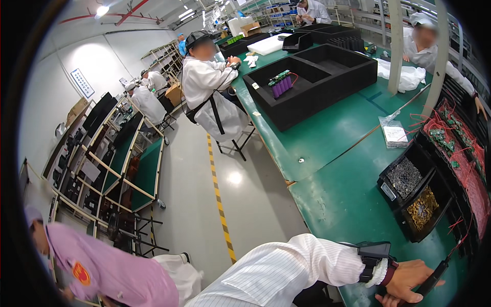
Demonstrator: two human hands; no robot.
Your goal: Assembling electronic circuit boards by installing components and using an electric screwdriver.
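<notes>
L hand (411,276) has its fingers closed round a black tool (432,283) at the lower R, over the worktop (337,204). Fingertips (387,300) at the bottom edge are perhaps the R hand's; cut off, can't tell their state. Nearby, 2 black bins w/ small parts, 1 silver (404,175), 1 gold (422,209); red sheeting (464,176) w/ green boards beyond them. Further up: 1 black foam tray (307,105) w/ 1 purple battery pack (281,88). 2 pale posts (397,46) rise near a co-worker (423,46). 1 bin label & 1 printed bag (394,134), text too small.
</notes>
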